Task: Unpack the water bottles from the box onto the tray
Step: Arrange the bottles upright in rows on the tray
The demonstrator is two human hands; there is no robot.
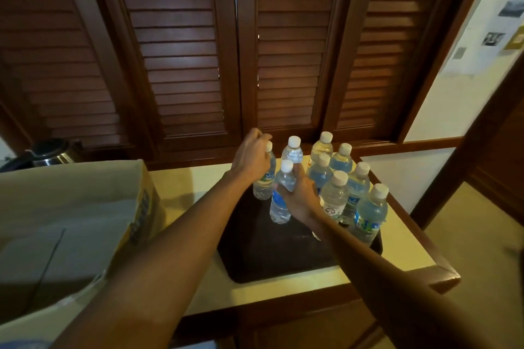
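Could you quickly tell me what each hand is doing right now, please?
Left hand: closed around the top of a water bottle standing on the tray.
Right hand: closed around another bottle.

Pale counter (pixel 181 187) edged in dark wood; carried a dark tray (pixel 272 258) right, cardboard box (pixel 85 198) left.

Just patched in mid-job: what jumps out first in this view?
A cluster of clear water bottles stands upright on the dark tray, crowding its far right side. The left hand grips the top of a bottle at the back left, and the right hand holds another beside it. The open cardboard box sits left of the tray.
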